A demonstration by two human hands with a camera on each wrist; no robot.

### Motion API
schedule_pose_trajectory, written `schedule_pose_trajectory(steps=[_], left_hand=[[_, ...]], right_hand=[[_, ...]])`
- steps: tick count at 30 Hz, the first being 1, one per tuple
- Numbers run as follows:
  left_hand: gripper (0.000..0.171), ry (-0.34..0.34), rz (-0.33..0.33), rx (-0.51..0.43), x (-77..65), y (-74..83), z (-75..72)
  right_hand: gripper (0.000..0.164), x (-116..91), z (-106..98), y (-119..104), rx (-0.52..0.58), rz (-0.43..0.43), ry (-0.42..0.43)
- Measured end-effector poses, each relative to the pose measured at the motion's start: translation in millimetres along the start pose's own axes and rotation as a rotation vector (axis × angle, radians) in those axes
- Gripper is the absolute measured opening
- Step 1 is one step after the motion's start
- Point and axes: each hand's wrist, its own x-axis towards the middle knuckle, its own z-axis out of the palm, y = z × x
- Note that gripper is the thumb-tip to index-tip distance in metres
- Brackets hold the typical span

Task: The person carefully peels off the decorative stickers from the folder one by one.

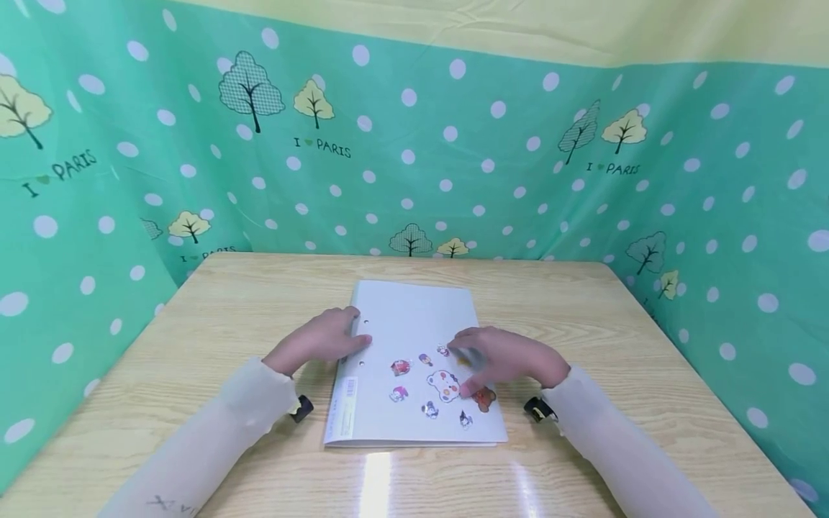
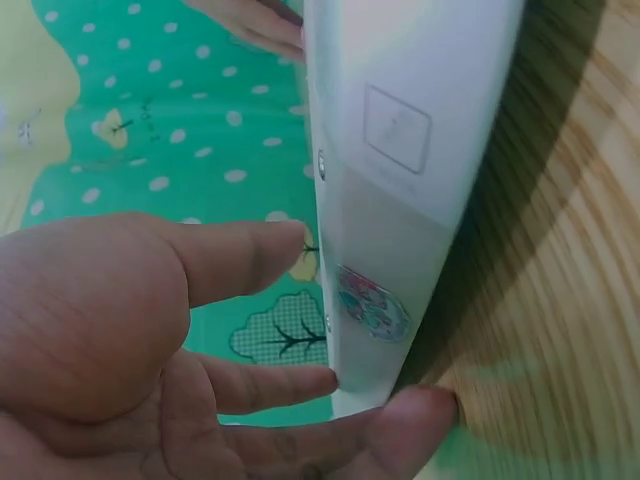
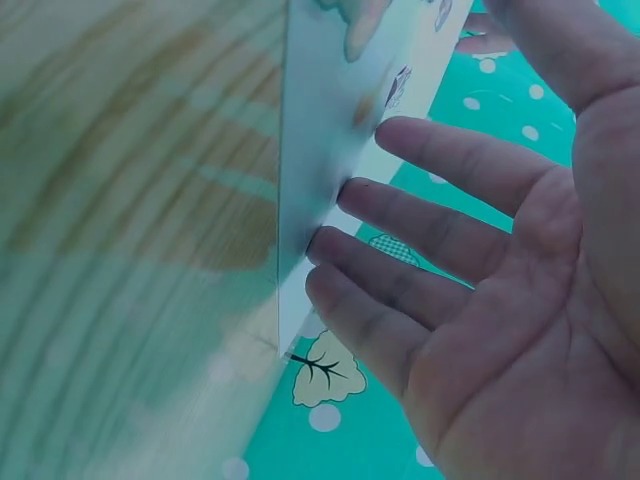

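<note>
A white ring binder (image 1: 417, 316) lies closed on the wooden table, its cover dotted with cartoon stickers such as a white bear face (image 1: 443, 387) and a brown bear (image 1: 484, 400). At the spine, on its left, is my left hand (image 1: 327, 337); the thumb lies over the cover's edge in the head view. The left wrist view shows this hand (image 2: 90, 320) with extended fingers, one fingertip at the spine (image 2: 400, 190) and another by the tabletop. Over the stickers, my right hand (image 1: 501, 354) touches the cover with spread fingers. It grips nothing in the right wrist view.
The light wooden table (image 1: 259, 288) extends around the binder on all sides. Behind and beside it hangs a green dotted curtain (image 1: 414, 180) with tree prints. A black wrist device (image 1: 301, 409) sits under the left sleeve and another (image 1: 539, 409) under the right.
</note>
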Motion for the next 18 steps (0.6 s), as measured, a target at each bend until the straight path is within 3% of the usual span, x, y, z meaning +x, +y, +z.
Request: schedule_pose_trajectory(steps=[6, 18], left_hand=[[0.074, -0.033, -0.033, -0.123, 1.9, -0.6, -1.1], [0.074, -0.025, -0.091, -0.298, 3.6, -4.7, -3.6]], right_hand=[[0.086, -1.5, 1.2, -1.3, 0.029, 0.046, -0.035], [0.086, 0.5, 5.2, -3.5, -0.013, 0.049, -0.031]])
